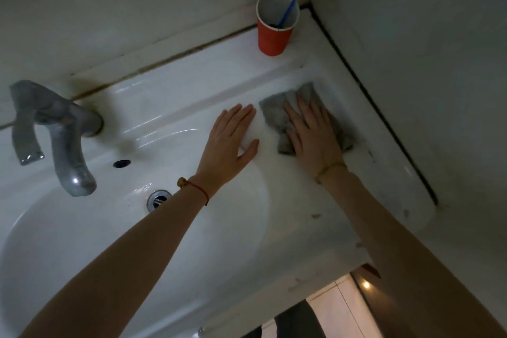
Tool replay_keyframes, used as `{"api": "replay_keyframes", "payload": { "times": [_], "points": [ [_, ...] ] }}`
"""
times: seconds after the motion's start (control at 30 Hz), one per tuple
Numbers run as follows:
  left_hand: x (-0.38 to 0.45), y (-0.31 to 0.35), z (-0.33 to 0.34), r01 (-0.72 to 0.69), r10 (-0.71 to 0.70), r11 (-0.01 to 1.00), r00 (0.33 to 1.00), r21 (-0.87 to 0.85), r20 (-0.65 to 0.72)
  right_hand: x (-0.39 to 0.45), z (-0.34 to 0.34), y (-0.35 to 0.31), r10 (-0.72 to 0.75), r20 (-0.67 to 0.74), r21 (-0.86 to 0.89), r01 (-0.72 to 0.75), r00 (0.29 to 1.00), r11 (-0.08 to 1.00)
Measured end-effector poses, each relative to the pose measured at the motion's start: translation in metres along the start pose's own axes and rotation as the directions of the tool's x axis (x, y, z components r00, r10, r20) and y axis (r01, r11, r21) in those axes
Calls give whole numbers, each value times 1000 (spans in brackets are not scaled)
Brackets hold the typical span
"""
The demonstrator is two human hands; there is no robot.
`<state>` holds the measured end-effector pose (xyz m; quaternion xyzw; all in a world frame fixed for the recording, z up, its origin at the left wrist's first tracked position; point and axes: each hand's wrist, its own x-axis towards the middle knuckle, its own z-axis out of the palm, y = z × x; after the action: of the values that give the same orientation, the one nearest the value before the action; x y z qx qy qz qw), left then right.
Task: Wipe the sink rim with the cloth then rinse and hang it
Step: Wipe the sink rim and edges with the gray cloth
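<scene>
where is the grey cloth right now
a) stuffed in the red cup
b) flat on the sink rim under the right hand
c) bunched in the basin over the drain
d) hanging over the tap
b: the grey cloth lies flat on the sink rim with the right hand pressing on it with straight fingers, while the left hand rests bare on the rim beside it.

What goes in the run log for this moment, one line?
phase: wiping sink rim | right hand: flat on grey cloth | left hand: flat on rim, bare | red cup: back corner | rinse, hang: pending
</scene>
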<state>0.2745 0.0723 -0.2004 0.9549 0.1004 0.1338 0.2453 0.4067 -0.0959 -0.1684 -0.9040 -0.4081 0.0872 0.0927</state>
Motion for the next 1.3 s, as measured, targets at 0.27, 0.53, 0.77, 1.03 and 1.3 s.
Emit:
{"api": "replay_keyframes", "payload": {
  "times": [0.27, 0.53, 0.77, 1.03, 1.3],
  "points": [
    [-1, -3, 4, -16, 17, 1000, 999, 19, -34, 36, -1, 9, 32, -48, -9, -32, 998, 999],
    [0, 0, 1, 3, -3, 1000, 1000, 12, -21, 19, -6, 23, -153, -5, 11, 153, 988, 988],
    [0, -2, 3, 15, -15, 1000, 1000, 24, -12, 61, 3, 3, 43, -108, 9, -42, 993, 999],
    [1, 0, 1, 17, -17, 1000, 1000, 0, -17, 14, -10, 26, -268, -13, 134, 267, 963, 954],
    [0, 0, 1, 17, -17, 1000, 1000, 11, -19, 59, -1, 10, 9, -109, 104, 3, 994, 995]
  ]
}}
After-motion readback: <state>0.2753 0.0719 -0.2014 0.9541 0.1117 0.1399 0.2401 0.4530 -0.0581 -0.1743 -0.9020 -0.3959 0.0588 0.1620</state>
